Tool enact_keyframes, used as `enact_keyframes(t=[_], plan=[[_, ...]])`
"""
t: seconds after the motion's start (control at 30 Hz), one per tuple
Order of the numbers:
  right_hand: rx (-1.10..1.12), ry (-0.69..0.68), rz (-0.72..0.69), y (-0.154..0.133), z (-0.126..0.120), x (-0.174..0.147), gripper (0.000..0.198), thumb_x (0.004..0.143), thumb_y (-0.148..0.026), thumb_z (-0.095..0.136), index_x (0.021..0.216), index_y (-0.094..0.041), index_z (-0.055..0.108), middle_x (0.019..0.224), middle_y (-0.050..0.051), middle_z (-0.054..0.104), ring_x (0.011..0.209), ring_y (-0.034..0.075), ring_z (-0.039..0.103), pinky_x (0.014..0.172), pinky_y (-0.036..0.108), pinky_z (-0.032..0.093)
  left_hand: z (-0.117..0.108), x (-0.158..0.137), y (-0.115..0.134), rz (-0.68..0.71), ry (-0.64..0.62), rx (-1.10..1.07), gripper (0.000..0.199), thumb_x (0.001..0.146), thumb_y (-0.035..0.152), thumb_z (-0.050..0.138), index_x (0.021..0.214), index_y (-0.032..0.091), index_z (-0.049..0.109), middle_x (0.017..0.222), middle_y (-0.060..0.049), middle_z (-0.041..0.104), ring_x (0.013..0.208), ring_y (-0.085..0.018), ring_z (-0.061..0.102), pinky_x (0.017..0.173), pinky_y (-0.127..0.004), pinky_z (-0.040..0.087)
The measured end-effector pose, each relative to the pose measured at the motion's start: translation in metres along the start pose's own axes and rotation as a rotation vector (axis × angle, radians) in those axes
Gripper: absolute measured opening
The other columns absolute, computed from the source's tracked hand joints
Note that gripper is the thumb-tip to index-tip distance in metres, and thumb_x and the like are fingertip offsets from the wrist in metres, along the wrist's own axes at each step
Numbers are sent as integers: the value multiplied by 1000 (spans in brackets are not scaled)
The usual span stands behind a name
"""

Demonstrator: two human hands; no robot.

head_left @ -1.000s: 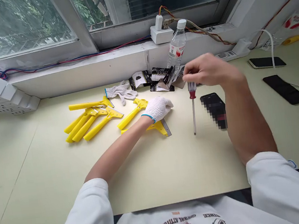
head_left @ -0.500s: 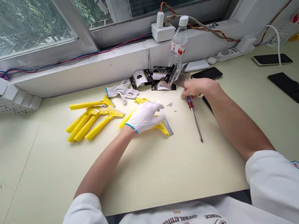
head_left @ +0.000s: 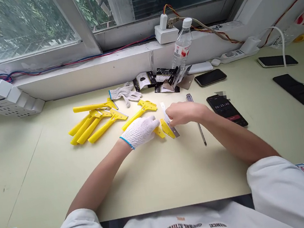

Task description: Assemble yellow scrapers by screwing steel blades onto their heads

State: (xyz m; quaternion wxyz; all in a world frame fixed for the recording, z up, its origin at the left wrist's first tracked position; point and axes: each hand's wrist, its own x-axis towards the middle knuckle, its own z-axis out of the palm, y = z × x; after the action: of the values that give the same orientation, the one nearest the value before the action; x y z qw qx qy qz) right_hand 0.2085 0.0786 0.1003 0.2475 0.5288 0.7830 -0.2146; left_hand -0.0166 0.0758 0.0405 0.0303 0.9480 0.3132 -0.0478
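"Where the table [head_left: 176, 174] is busiest, toward its middle, how does the scraper [head_left: 159, 132] look?"

"Bright yellow, mostly covered, its head showing on the right. Just beside that sits a loose yellow plate [head_left: 167, 128], small and tapered, with holes in it, next to a blade [head_left: 175, 130]: a thin metal strip, grey at the near end, shining white at the far end."

"And the hands?"

"The left hand [head_left: 140, 132], in a white glove edged with blue, is curled around the scraper, gripping it. The bare right hand [head_left: 181, 113] has bent fingers at the blade; whether they pinch it, one cannot tell."

"What lies around?"

"Another yellow scraper [head_left: 147, 105] just beyond the left hand, and a yellow pile [head_left: 104, 126] farther left. Rightward, a screwdriver [head_left: 202, 135] lies partly under the right arm, near a phone [head_left: 227, 111] reading 00:25:40. On the far side: a spare glove [head_left: 125, 94], black cards [head_left: 144, 80], a bottle [head_left: 183, 50]."
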Motion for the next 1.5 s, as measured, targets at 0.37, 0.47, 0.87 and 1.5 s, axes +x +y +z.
enact_keyframes(t=[0.37, 0.47, 0.87, 1.5], plan=[[-71, -14, 27, 1, 17, 0, 25, 88, -12, 67, 112, -13, 75, 111, 18, 74, 95, 31, 72, 67, 36, 44, -9, 1, 16, 107, 58, -30, 28, 91, 37, 69, 114, 23, 76, 105, -10, 73, 93, -30, 66, 71, -40, 43], [-70, -26, 25, 0, 19, 0, 26, 89, -8, 63, 111, -12, 75, 107, 18, 75, 92, 30, 73, 66, 35, 44, -2, 10, 27, 206, 66, -90, 41, 91, 25, 66, 132, 29, 74, 121, -8, 76, 107, -30, 67, 81, -41, 47], [-33, -28, -7, 1, 22, 7, 25, 92, -18, 65, 111, -12, 78, 109, 20, 76, 87, 30, 72, 67, 37, 46, 4, 10, 29, 246, -49, -3, 24, 92, 19, 61, 110, 22, 77, 107, -11, 77, 95, -28, 70, 74, -39, 47], [-30, 56, 45, 12, 3, -11, 21, 97, -23, 55, 103, -15, 74, 105, 18, 74, 89, 30, 70, 66, 36, 40, 14, 5, -7, 138, 505, -382, 35, 93, 6, 54, 117, 23, 72, 100, -2, 80, 86, -16, 75, 83, -30, 60]])
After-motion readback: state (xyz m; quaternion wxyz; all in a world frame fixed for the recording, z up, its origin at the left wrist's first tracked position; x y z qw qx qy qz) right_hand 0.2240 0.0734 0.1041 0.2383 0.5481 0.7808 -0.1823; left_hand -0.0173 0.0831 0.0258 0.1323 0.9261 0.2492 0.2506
